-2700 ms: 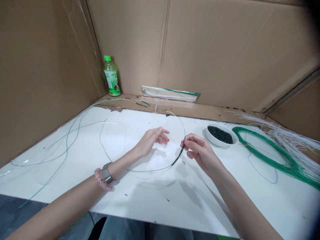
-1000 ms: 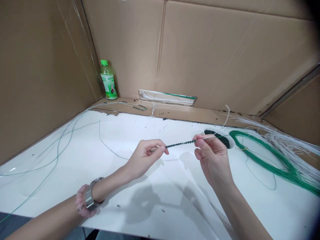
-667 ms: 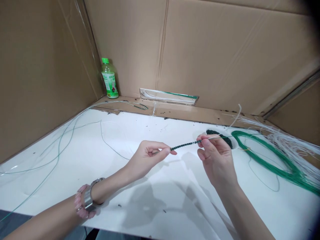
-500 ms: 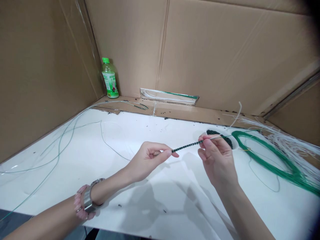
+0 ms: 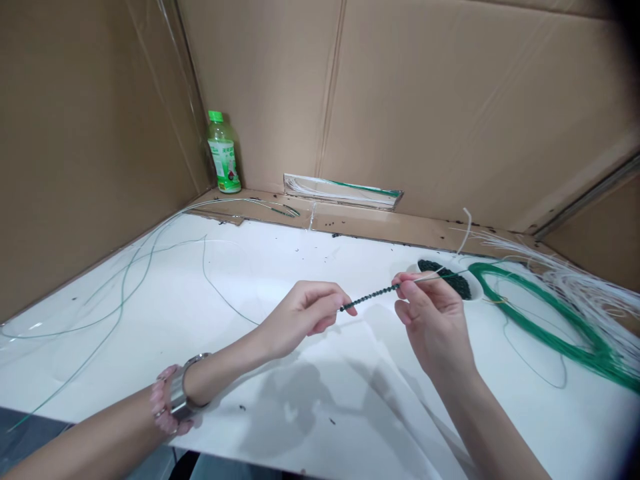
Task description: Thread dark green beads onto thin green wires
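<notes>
A short string of dark green beads stretches slantwise between my two hands, above the white table surface. My left hand is closed, pinching the string's lower left end between thumb and fingers. The fingertips of my right hand are closed on its upper right end. Past the right fingers run a thin green cord and a white strand that sticks up with a curved tip. Just behind the right hand sits a white bowl holding many loose dark beads, partly hidden by that hand.
A coil of green cord and a bundle of white strands lie at the right. Loose green cords cross the left side. A green-capped bottle stands in the back corner by cardboard walls. Stray beads dot the back edge.
The view has shifted slightly. Both hands keep their grip on the bead string; the left fingers have curled in a little and the white strand's tip has swung left.
</notes>
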Demonstrator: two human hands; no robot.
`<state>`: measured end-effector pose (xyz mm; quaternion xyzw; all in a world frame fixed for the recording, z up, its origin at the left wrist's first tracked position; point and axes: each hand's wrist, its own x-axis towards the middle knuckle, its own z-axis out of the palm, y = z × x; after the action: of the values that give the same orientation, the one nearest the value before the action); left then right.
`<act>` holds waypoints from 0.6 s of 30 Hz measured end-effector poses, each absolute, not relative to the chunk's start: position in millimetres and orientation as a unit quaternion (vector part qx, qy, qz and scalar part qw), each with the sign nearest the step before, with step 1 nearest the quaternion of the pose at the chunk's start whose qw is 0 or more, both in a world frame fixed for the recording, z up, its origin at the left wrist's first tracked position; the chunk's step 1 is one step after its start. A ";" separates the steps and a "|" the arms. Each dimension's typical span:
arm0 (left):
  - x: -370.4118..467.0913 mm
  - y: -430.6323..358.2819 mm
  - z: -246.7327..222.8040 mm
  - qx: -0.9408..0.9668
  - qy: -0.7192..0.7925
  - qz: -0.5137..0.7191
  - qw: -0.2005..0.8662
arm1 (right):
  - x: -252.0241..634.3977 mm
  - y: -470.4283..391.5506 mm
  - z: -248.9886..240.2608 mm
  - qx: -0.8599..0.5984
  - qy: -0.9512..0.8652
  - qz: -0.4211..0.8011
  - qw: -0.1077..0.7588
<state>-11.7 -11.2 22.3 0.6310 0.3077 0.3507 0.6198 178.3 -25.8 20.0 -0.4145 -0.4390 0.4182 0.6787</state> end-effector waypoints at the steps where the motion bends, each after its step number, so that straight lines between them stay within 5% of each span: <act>1: -11.7 -10.9 22.1 0.635 0.313 0.351 0.613 | 177.5 -25.9 19.3 -0.413 -0.441 0.419 0.678; 18: -9.8 -13.6 21.9 0.651 0.341 0.341 0.586 | 172.8 -27.7 19.4 -0.404 -0.447 0.420 0.679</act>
<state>-9.8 -13.6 21.9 0.6513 0.3406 0.3406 0.5863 172.8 -27.7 19.4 -0.4043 -0.4471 0.4196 0.6787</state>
